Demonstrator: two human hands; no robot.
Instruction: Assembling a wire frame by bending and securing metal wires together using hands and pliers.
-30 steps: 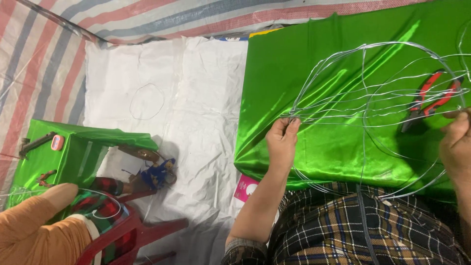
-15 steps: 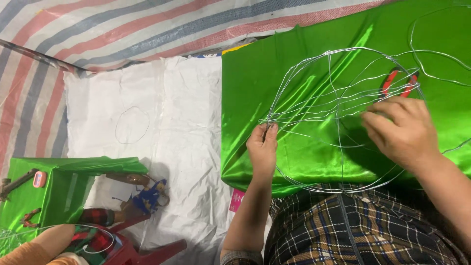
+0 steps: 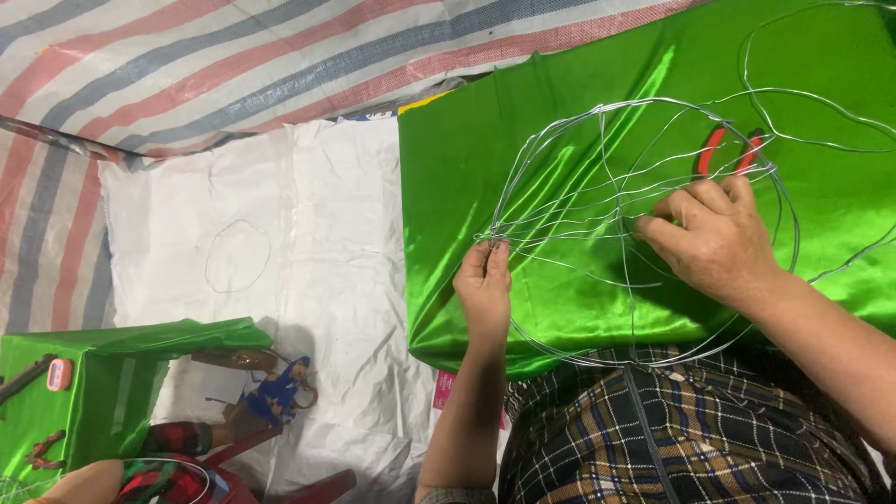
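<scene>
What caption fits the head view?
Both hands, left hand and right hand, shape a wire frame over green satin.

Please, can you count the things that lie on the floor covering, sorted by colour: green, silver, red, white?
Green: 2, the satin cloth and the cloth-covered box
Silver: 2, the wire tangle that the left hand and right hand hold, and the small wire ring
Red: 1, the pliers with red handles
White: 1, the plastic sheet
Total: 6

Bright, even overhead light, sharp focus throughout, with glare streaks on the shiny green fabric [image 3: 579, 121].
</scene>
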